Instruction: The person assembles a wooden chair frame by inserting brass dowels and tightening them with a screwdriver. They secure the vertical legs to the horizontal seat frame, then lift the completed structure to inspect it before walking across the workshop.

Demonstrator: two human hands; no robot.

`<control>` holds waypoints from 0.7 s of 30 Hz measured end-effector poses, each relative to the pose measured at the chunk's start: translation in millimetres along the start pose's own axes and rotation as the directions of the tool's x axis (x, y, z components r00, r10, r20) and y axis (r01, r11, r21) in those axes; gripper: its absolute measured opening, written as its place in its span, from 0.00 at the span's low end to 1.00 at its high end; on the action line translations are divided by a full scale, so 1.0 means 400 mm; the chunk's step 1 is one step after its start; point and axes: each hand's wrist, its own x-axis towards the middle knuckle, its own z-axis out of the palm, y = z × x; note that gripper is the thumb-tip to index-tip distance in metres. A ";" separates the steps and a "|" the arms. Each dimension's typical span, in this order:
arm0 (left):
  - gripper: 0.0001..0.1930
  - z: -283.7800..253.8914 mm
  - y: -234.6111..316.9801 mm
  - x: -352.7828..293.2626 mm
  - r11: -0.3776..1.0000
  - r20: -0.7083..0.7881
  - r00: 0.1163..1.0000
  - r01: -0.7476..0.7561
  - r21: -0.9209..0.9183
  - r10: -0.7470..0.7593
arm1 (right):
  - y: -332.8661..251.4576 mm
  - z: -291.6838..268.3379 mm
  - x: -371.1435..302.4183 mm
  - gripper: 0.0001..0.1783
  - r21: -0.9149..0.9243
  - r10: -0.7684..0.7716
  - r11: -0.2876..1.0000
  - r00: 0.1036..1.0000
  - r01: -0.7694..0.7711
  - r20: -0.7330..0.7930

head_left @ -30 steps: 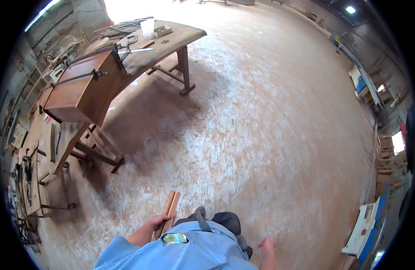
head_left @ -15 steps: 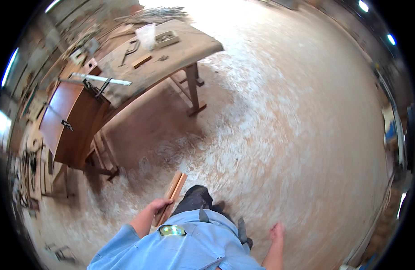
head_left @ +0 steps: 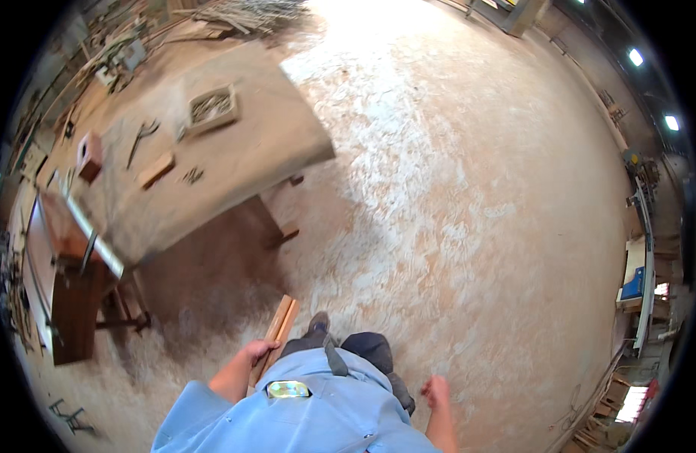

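Beside my left hip, my left hand (head_left: 259,349) is wrapped round two wooden strips (head_left: 284,321) lying side by side, their far ends sticking out ahead of the hand. My right hand (head_left: 435,390) hangs at my other side with its fingers curled in, and nothing shows in it. Ahead and to the left stands a covered worktable (head_left: 242,83). On it are an open box of small parts (head_left: 212,109), a short wooden block (head_left: 157,171), a few small loose bits (head_left: 192,176), a dark clamp (head_left: 142,140) and a reddish block with a hole (head_left: 90,157).
A brown wooden cabinet (head_left: 80,309) stands against the table's near left end, with a long white bar (head_left: 99,245) by it. Scrap sticks (head_left: 246,15) lie piled beyond the table. Dusty floor (head_left: 469,226) stretches ahead and right. A blue object (head_left: 633,284) sits along the right side.
I have moved forward, so the table and its box appear nearer and further left. The wooden strips are still in my left hand. My right arm has swung slightly inward.
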 end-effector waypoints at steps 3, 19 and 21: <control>0.30 0.030 0.189 0.054 1.000 -0.050 0.998 0.023 0.004 -0.023 | -0.094 0.076 0.026 0.10 -0.069 0.225 0.972 0.974 -0.224 -0.003; 0.28 0.447 1.221 0.147 0.722 -0.053 0.895 -0.320 0.613 0.442 | -1.753 0.483 1.127 0.10 -0.050 -0.279 0.956 0.947 0.290 0.156; 0.25 0.440 1.305 0.228 0.753 0.025 0.864 -0.453 0.477 0.503 | -2.026 0.636 1.153 0.11 -0.078 -0.400 0.899 0.880 0.431 0.256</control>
